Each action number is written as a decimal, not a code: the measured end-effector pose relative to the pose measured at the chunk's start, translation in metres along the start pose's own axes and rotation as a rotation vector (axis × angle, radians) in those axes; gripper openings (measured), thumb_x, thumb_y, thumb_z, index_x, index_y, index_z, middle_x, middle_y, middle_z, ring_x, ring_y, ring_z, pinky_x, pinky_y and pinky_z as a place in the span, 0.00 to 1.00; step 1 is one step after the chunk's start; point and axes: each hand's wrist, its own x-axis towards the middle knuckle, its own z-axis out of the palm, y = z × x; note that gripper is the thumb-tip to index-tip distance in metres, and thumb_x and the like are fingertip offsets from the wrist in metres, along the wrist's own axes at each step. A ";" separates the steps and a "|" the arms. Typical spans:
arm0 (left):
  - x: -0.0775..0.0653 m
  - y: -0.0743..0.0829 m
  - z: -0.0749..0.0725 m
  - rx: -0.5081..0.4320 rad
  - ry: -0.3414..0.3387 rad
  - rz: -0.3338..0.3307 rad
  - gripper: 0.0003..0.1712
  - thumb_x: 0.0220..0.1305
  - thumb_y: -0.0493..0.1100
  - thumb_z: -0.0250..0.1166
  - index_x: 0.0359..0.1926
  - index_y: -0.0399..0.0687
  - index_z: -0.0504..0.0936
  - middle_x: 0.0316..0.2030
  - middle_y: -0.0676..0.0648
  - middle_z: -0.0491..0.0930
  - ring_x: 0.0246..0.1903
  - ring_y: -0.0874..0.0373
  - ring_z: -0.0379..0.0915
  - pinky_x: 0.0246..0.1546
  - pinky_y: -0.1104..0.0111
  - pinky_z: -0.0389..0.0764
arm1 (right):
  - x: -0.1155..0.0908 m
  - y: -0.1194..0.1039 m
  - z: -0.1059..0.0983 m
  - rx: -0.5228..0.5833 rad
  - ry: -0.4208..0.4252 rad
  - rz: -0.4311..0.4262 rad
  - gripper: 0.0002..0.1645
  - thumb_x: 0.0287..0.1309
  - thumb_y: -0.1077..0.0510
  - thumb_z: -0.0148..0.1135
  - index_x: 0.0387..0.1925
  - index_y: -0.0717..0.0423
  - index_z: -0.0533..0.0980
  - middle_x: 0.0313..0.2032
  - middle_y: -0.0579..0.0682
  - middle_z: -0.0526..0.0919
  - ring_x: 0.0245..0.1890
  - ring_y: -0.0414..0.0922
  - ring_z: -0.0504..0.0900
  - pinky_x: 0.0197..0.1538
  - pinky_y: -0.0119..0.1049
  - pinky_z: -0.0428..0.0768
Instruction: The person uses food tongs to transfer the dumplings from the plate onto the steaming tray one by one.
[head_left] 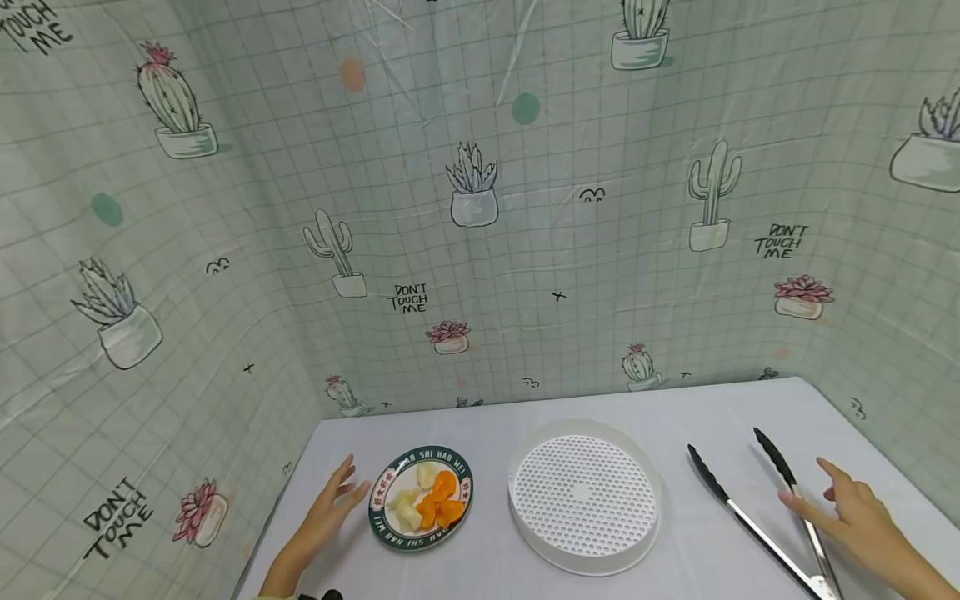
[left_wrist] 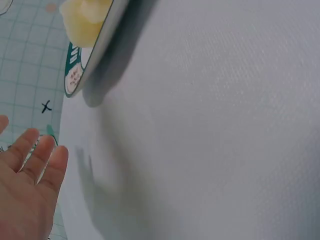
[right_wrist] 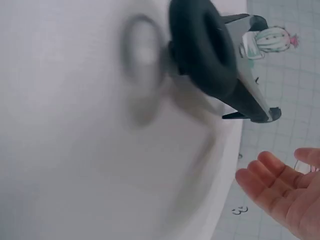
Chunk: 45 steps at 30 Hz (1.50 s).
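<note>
My left hand is held with its fingers loosely spread just left of a green-rimmed plate. On that plate lie orange pieces and pale yellow pieces. In the left wrist view the left hand holds nothing, and the plate's edge shows above it. My right hand hovers over the right side of the tongs, fingers relaxed and holding nothing. The tongs' black-tipped arms stand spread apart. The right wrist view shows the right hand apart from the dark looped end of the tongs.
A round white perforated tray with a raised rim lies between the plate and the tongs. The white tabletop meets a cactus-print curtain at the back and both sides.
</note>
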 end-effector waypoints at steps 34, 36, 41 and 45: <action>0.015 -0.036 0.013 -0.016 -0.142 0.216 0.33 0.69 0.36 0.63 0.69 0.26 0.63 0.64 0.22 0.65 0.47 0.46 0.78 0.46 0.71 0.77 | -0.005 -0.004 0.029 0.084 -0.163 0.014 0.64 0.69 0.41 0.56 0.68 0.84 0.27 0.55 0.93 0.52 0.51 0.78 0.64 0.46 0.67 0.72; 0.015 -0.034 0.013 -0.001 -0.160 0.217 0.33 0.70 0.37 0.62 0.70 0.27 0.63 0.66 0.24 0.63 0.53 0.42 0.75 0.49 0.71 0.76 | -0.006 -0.005 0.027 0.077 -0.183 0.024 0.64 0.69 0.41 0.56 0.67 0.84 0.26 0.51 0.91 0.54 0.46 0.72 0.67 0.41 0.57 0.76; 0.017 -0.031 0.012 0.022 -0.171 0.194 0.33 0.70 0.39 0.63 0.70 0.30 0.63 0.67 0.25 0.62 0.54 0.44 0.72 0.48 0.71 0.75 | -0.008 -0.007 0.027 0.068 -0.209 0.033 0.66 0.69 0.40 0.56 0.67 0.83 0.24 0.51 0.91 0.54 0.47 0.76 0.67 0.41 0.58 0.76; 0.018 -0.030 0.012 0.013 -0.159 0.134 0.34 0.69 0.40 0.64 0.71 0.34 0.64 0.68 0.27 0.62 0.49 0.51 0.71 0.48 0.69 0.74 | -0.010 -0.007 0.030 0.055 -0.175 -0.011 0.67 0.68 0.41 0.59 0.66 0.85 0.25 0.53 0.93 0.53 0.52 0.86 0.59 0.47 0.72 0.68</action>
